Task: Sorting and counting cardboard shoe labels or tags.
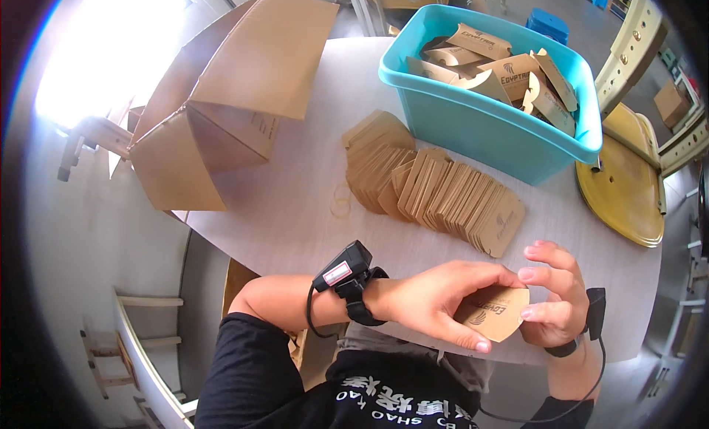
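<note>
A small brown cardboard pillow box (501, 317) with dark print is in front of me at the table's near edge. My left hand (425, 300) is closed around it, thumb along the near side and fingers at the far side. At its right end my right hand (557, 300) has curved fingers against the box edge, with the upper fingers raised and apart. Beyond my hands lies a fanned row of flat, unfolded pillow boxes (443, 192) on the table. Behind them a turquoise plastic bin (473, 130) is heaped with folded pillow boxes (509, 70).
On the table's left stands a large open carton (258, 52), flaps spread. Thin rubber bands (340, 202) lie on the pale table (295, 229). A yellow round stool seat (620, 178) and a perforated metal post (628, 48) are at right. Cables hang from my wrist devices.
</note>
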Tool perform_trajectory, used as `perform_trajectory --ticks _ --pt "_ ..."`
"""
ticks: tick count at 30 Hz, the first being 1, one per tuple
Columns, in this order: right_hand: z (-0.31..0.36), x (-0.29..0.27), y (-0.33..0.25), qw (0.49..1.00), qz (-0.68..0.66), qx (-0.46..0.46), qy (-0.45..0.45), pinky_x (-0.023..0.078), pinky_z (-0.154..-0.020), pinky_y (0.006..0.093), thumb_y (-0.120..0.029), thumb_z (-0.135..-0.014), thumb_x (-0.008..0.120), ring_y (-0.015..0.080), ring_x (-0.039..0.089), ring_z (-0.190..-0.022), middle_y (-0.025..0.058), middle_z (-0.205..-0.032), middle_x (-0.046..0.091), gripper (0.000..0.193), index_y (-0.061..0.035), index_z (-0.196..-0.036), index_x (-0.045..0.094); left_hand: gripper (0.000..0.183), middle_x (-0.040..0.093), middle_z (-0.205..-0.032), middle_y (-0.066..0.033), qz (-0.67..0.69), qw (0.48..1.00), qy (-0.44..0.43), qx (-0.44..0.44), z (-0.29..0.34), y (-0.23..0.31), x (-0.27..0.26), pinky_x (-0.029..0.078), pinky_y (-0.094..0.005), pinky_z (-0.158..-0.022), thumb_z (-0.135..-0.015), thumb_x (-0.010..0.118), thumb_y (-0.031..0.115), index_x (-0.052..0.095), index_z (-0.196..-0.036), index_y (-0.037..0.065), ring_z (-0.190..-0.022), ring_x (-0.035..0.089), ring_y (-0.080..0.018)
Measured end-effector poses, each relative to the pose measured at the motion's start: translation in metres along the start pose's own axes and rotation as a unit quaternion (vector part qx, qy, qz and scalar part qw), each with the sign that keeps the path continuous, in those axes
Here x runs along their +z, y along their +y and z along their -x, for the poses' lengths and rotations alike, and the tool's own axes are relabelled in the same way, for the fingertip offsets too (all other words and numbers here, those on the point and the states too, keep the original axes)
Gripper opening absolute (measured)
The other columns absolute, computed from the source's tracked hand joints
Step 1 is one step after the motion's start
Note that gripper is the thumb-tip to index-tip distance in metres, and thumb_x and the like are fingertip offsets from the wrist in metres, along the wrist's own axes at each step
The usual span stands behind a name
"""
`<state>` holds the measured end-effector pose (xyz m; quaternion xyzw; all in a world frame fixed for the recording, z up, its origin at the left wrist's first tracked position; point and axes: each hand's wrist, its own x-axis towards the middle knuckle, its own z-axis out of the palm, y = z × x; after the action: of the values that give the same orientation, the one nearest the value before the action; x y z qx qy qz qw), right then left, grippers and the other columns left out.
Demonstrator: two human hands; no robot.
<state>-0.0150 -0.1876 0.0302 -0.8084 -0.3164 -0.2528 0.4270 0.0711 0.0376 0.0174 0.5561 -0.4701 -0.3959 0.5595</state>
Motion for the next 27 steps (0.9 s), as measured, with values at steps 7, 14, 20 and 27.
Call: perform_trajectory --ticks 7,14,20,27 --pt "0.012 -0.005 -0.009 0.985 0.161 -0.057 0.023 0.050 -0.104 0.0609 -0.020 -0.080 0.082 0.0380 0.062 -0.121 0.0044 -0.122 0.065 0.029 -0.0245 -0.100 0.061 0.082 0.065 -0.115 -0.0182 -0.051 0.995 0.042 0.073 -0.002 0.002 0.003 0.054 -0.0411 -0.085 -0.078 0.089 0.045 0.053 -0.135 -0.002 -0.101 0.067 -0.0338" --pt "0.000 -0.017 0.000 0.994 0.091 -0.043 -0.040 0.048 -0.107 0.0617 -0.025 -0.080 0.083 0.0457 0.056 -0.129 0.0061 -0.131 0.066 0.027 -0.0217 -0.097 0.062 0.077 0.066 -0.105 -0.0189 -0.135 0.984 0.063 0.097 -0.005 -0.001 -0.006 0.054 -0.0430 -0.079 -0.077 0.086 0.047 0.055 -0.131 0.000 -0.094 0.067 -0.0395" --pt "0.001 -0.014 0.001 0.992 0.116 -0.050 -0.023 0.049 -0.106 0.0619 -0.027 -0.078 0.086 0.0473 0.056 -0.129 0.0069 -0.130 0.067 0.029 -0.0196 -0.094 0.063 0.076 0.066 -0.106 -0.0175 -0.124 0.991 0.040 0.041 -0.004 0.007 -0.012 0.053 -0.0397 -0.077 -0.079 0.087 0.047 0.056 -0.130 -0.001 -0.092 0.067 -0.0338" --pt "0.001 -0.010 0.005 0.986 0.150 -0.064 -0.024 0.049 -0.106 0.0611 -0.020 -0.074 0.085 0.0453 0.057 -0.128 0.0069 -0.129 0.067 0.029 -0.0184 -0.091 0.061 0.078 0.065 -0.107 -0.0178 -0.111 0.991 0.044 0.063 -0.007 -0.003 -0.008 0.052 -0.0394 -0.079 -0.080 0.087 0.046 0.053 -0.132 -0.002 -0.094 0.066 -0.0327"
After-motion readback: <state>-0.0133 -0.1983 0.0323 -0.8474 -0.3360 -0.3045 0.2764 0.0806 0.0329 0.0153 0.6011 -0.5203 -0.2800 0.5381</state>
